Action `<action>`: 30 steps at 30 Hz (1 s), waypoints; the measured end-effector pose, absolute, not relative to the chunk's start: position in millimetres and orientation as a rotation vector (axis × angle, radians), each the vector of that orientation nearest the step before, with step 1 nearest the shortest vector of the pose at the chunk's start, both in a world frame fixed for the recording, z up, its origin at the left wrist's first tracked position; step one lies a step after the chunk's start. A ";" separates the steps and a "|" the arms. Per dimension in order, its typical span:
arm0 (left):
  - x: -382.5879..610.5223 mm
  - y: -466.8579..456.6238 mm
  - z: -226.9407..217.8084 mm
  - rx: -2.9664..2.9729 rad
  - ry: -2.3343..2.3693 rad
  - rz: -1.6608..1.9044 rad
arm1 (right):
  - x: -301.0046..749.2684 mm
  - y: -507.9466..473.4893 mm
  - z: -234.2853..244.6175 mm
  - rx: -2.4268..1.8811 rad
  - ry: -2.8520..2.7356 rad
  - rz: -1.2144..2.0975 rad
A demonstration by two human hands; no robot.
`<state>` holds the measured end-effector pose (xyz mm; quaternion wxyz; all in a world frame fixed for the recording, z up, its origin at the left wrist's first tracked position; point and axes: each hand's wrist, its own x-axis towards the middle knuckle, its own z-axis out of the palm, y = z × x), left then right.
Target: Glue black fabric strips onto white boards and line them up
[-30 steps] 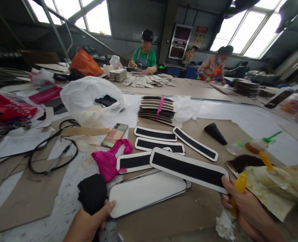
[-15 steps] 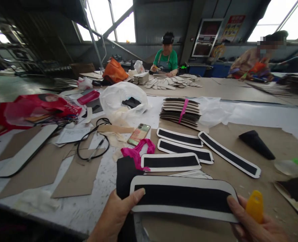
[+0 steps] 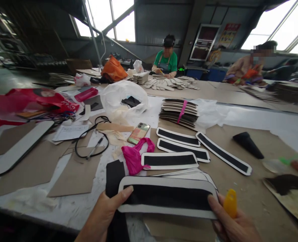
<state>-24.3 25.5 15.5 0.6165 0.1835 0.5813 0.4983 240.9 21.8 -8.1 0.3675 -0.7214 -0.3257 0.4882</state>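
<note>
While the left hand [image 3: 105, 210] grips one end of a long, round-cornered white panel with a black central strip [image 3: 169, 198], the right hand [image 3: 231, 218] pinches the other, a yellow plastic handle [image 3: 230, 203] tucked among its fingers. The panel sits towards the white tabletop's [image 3: 69, 183] near edge. Positioning or checking seems underway; moving it calls for level, matched grips.

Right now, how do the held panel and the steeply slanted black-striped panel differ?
The held panel is pinched by left hand and right hand; the slanted panel lies on brown sheeting. The held panel looks broader, the slanted panel narrower. Both have white-framed black strips.
</note>
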 end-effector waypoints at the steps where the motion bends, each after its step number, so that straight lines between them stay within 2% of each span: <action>1: -26.5 25.0 17.5 0.405 1.328 1.113 | 240.3 21.9 -7.1 -1.813 -0.830 1.278; 7: -36.6 22.8 10.2 0.154 1.201 0.937 | 242.2 20.8 -8.9 -1.606 -0.757 1.433; 11: -35.8 24.1 -4.6 0.179 1.292 0.918 | 245.0 18.9 -14.1 -1.605 -0.718 1.479; 19: -30.1 21.8 -3.3 0.314 1.388 0.973 | 247.0 19.3 -13.7 -1.834 -0.871 1.286; 30: -28.7 18.2 -5.1 0.513 1.210 1.028 | 249.6 27.9 -14.2 -2.048 -0.761 1.157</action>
